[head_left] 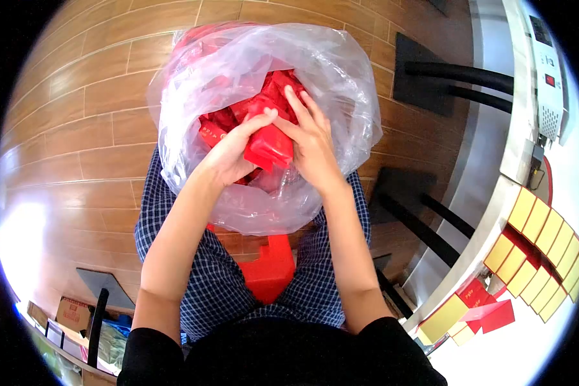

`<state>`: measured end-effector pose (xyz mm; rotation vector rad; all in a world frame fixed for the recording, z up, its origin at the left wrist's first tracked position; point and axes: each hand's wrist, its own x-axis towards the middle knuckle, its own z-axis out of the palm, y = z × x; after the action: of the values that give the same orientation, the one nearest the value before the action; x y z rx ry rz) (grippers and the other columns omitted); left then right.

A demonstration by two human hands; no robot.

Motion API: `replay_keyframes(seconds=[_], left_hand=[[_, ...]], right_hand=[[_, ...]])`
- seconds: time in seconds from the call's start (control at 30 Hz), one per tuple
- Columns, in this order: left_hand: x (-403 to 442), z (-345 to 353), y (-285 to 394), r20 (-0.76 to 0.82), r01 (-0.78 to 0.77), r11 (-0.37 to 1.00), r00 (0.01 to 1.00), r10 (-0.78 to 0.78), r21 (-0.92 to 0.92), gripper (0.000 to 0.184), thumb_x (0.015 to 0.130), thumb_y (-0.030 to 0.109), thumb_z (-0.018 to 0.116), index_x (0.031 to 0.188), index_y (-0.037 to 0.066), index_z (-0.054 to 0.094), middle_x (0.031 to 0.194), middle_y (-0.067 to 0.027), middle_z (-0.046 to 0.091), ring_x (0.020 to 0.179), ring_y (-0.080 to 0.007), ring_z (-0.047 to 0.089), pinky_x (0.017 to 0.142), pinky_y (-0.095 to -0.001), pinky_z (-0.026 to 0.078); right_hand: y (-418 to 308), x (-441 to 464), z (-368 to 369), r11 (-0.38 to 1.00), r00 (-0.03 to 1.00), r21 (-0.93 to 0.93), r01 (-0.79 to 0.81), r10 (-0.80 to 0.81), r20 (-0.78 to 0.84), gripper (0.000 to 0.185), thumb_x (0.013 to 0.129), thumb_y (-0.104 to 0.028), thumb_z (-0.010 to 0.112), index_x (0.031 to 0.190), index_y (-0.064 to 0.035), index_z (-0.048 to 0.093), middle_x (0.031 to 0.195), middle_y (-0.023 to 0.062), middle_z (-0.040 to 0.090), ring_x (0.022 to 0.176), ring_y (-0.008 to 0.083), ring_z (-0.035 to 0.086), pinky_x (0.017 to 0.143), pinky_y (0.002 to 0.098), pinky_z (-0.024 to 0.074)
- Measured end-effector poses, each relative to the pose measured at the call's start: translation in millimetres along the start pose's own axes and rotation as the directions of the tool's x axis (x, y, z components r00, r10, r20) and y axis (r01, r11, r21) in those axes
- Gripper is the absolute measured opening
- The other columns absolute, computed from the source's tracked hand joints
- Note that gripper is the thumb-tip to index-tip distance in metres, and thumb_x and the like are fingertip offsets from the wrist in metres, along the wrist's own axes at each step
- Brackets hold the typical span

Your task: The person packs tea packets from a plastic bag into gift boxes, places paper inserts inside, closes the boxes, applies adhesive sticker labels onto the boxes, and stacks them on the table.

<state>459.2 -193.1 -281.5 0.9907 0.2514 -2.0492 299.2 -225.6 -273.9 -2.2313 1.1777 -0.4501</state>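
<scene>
A large clear plastic bag point(347, 77) stands open between my knees, with several shiny red packets point(212, 130) inside. Over its mouth I hold one red packet point(271, 145) between both hands. My left hand point(233, 152) grips its left side, thumb laid across the top. On the other side, my right hand point(312, 138) presses against the packet with the thumb, its fingers stretched forward along the contents. Print on the held packet is too blurred to read.
A red stool or box point(270, 273) shows between my legs. At right, a white table point(482, 354) bears rows of yellow-sided boxes point(540, 231), an opened red box point(495, 315) and a white machine point(550, 83). Black table legs point(424, 228) stand nearby. A cardboard box point(74, 314) sits lower left.
</scene>
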Motion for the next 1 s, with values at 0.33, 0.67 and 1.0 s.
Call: replay_keyframes(seconds=[0.33,0.67,1.0], left_hand=[[2,-15,23,-0.311,-0.236,0.961,0.911,0.270,0.144,0.040,0.088,0.021,0.065,0.121,0.011,0.046,0.100,-0.0049,0.061,0.088,-0.0151,0.061,0.080,-0.0321,0.051],[6,-21,23,-0.314,-0.194,0.972,0.922,0.226,0.129,0.045,0.086,0.023,0.070,0.122,0.007,0.047,0.101,-0.0055,0.060,0.090,-0.0177,0.062,0.077,-0.0319,0.054],[0,-15,17,-0.179,-0.164,0.980,0.967,0.182,0.112,0.060,0.086,0.029,0.071,0.131,0.010,0.036,0.109,-0.0066,0.057,0.091,-0.0176,0.061,0.075,-0.0339,0.055]], right_hand=[[126,-18,177,0.903,0.868,-0.100,-0.418,0.430,0.250,0.048,0.078,-0.018,0.066,0.123,-0.0047,0.054,0.113,0.0167,0.061,0.107,0.0354,0.055,0.094,0.0454,0.0437],[111,-80,191,0.873,0.834,-0.375,-0.311,0.440,0.332,0.032,0.078,-0.021,0.071,0.107,-0.0089,0.064,0.098,0.0133,0.063,0.100,0.0309,0.058,0.086,0.0429,0.0458],[8,-24,36,0.698,0.842,0.685,-0.210,0.484,-0.236,0.023,0.091,-0.006,0.059,0.112,-0.0017,0.066,0.124,0.0141,0.061,0.120,0.0249,0.055,0.104,0.0350,0.0393]])
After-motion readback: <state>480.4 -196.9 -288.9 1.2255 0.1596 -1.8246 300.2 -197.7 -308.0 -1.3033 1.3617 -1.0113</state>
